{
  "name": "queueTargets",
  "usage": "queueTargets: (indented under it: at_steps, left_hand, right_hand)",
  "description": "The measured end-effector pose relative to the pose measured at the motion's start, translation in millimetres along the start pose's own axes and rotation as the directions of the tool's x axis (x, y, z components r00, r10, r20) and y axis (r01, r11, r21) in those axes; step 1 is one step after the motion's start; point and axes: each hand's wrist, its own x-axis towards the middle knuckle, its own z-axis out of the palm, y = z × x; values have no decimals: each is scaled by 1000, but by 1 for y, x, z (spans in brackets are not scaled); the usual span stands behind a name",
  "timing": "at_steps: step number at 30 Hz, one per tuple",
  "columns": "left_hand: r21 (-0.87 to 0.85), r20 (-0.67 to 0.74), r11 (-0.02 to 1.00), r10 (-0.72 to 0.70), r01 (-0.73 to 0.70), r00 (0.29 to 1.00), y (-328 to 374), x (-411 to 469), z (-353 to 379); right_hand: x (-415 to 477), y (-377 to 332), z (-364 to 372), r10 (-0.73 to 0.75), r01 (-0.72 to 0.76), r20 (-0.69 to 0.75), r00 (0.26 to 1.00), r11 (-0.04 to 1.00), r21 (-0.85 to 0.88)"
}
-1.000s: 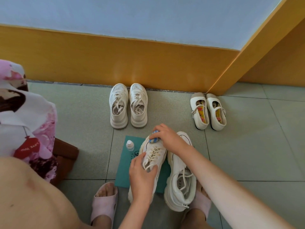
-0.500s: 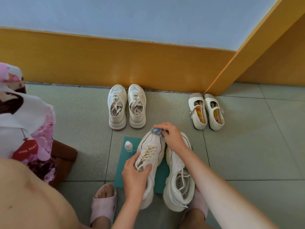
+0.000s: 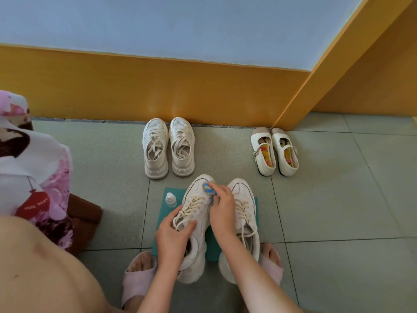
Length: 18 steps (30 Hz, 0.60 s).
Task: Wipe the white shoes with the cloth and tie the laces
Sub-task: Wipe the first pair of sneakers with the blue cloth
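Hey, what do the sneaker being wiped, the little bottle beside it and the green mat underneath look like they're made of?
Sneaker: likely smooth leather or faux leather, matte white stitched panels, woven cream laces. Bottle: translucent plastic by its cloudy look, white cap. Mat: thin, flat, matte teal; maybe foam or card, unclear.

Six shoes [image 3: 181, 146], one cloth [image 3: 208, 188], one bottle [image 3: 170, 199]
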Motion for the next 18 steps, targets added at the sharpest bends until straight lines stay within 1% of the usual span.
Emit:
queueTargets:
  at_steps: [4, 8, 18]
  left_hand:
    - [-12, 12, 1000, -7, 7, 1000, 1, -1, -3]
    - [-12, 20, 1000, 3, -2, 1000, 2, -2, -4]
    - [-17, 31, 1000, -24, 24, 999, 4, -2, -7]
  right_hand:
    - [-13, 0, 3, 33, -34, -31, 999, 999, -15]
    - [-24, -3, 4, 111, -108, -64, 992, 993, 46]
    - [-52, -1, 3, 164, -157, -40, 986, 978, 136]
